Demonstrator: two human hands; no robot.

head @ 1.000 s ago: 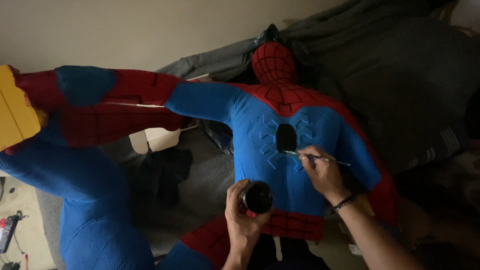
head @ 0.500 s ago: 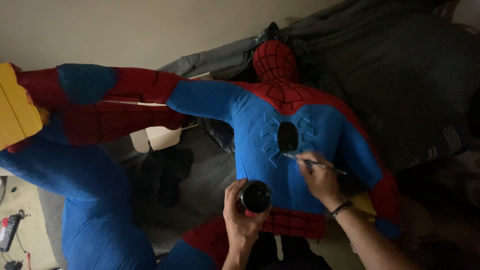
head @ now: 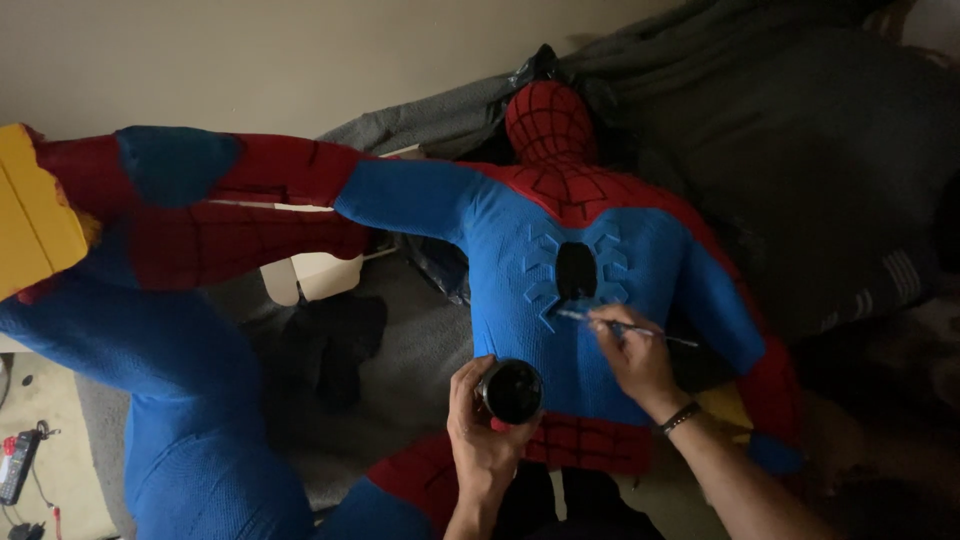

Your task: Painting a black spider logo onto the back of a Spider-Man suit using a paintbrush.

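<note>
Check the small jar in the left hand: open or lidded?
Open: the jar in the left hand shows a dark round mouth, with no lid on it.

A thin paintbrush [head: 625, 328] is lying nearly level in the right grip, its tip pointing left and touching the blue chest of a big stuffed costume figure [head: 520, 290], just below the black oval patch [head: 575, 270]. A small round jar [head: 512, 391] with dark contents is sitting open-mouthed in the left grip, tilted towards the viewer, just below and left of the brush, over the figure's red waistband.
</note>
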